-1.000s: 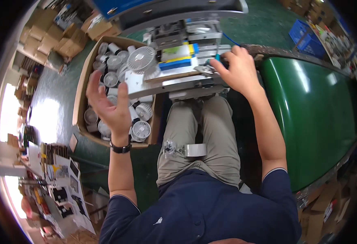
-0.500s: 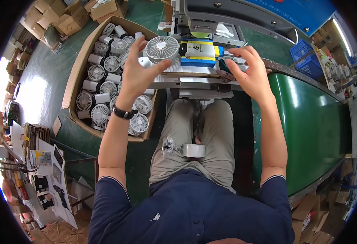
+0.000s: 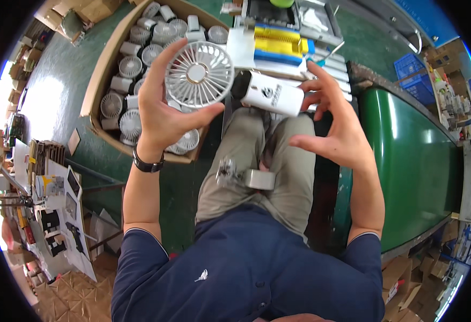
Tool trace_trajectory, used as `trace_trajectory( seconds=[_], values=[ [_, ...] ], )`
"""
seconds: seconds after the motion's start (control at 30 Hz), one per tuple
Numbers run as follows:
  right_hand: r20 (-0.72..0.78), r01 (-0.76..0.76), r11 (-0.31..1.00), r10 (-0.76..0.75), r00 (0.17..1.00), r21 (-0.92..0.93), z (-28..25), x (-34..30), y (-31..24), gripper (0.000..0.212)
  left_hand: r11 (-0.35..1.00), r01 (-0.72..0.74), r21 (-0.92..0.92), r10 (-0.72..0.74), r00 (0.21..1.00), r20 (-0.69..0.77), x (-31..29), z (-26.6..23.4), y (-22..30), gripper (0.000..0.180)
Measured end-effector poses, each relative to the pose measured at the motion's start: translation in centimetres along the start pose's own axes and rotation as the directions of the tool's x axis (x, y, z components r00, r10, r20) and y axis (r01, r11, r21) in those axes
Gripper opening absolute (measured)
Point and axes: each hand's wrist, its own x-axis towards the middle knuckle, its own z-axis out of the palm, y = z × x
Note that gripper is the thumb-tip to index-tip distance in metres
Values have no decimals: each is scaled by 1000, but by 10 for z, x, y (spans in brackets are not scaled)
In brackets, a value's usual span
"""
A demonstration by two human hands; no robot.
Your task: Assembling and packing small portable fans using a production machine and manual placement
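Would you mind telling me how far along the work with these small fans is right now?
One white handheld fan is out of the cardboard box and in hand: the left hand grips its round head, while the right hand touches its white handle with the fingertips. Many similar fans remain packed in the box. No finished pile is visible.

Smooth white plastic fan (image 3: 199,75) (matt cardboard box (image 3: 102,70))

Open brown cardboard carton (image 3: 102,80), left of lap, packed with white fans | dark round label (image 3: 268,92) on white fan handle | flattened brown cartons (image 3: 93,8) top left | printed sheets (image 3: 58,214), possibly packaging, lower left
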Motion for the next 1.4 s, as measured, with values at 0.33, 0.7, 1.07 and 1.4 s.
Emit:
trace_trajectory(
  seconds=[0.33, 0.7, 1.07, 1.4],
  values=[
    [1, -64, 883, 73, 997, -465, -61, -117, -23, 51, 976, -101, 194, 9, 904, 427, -86, 46, 14, 113],
    [-908, -890, 360, 203, 367, -279, -261, -404, -1, 49, 275, 31, 961, -400, 912, 85, -136, -89, -152, 58],
    [-928, -868, 463, 215, 306, -179, -313, -475, 96, 52, 140, -96, 986, -429, 891, 148, -136, -115, -169, 59],
    [-837, -862, 94, 209, 506, -497, -302, -415, 39, 66, -7, -137, 990, -545, 831, 111, -119, -132, -165, 54]
  ],
)
